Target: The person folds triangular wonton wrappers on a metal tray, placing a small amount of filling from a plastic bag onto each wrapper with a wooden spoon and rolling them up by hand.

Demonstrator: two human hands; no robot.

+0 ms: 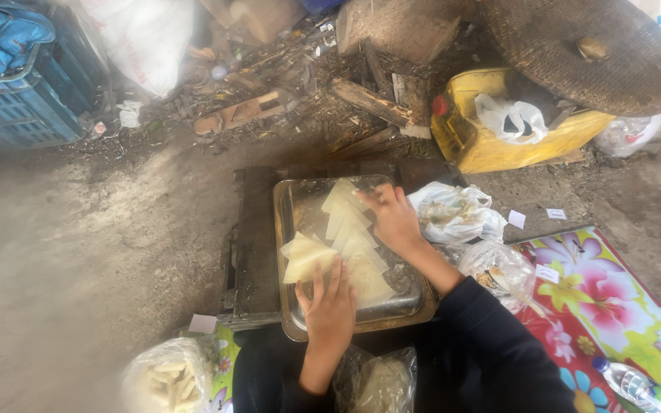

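Note:
A metal tray (pixel 291 229) sits on a low dark wooden stand (pixel 258 229) in front of me. Several pale triangular folded pastry pieces (pixel 350 229) lie in it in an overlapping row. My left hand (pixel 329 310) rests at the tray's near edge, fingertips on a folded pastry triangle (pixel 305 258) at the row's left. My right hand (pixel 395 218) reaches over the tray's right side, fingers touching the pieces at the far end of the row. Both hands lie flat on the pastry.
Clear plastic bags (pixel 453 214) lie right of the tray on a flowered mat (pixel 613 306). A bag of pale pieces (pixel 166 378) sits bottom left. A yellow jerrycan (pixel 499 122), woven basket (pixel 583 46), wood scraps (pixel 369 99) and a blue crate (pixel 17 99) lie beyond.

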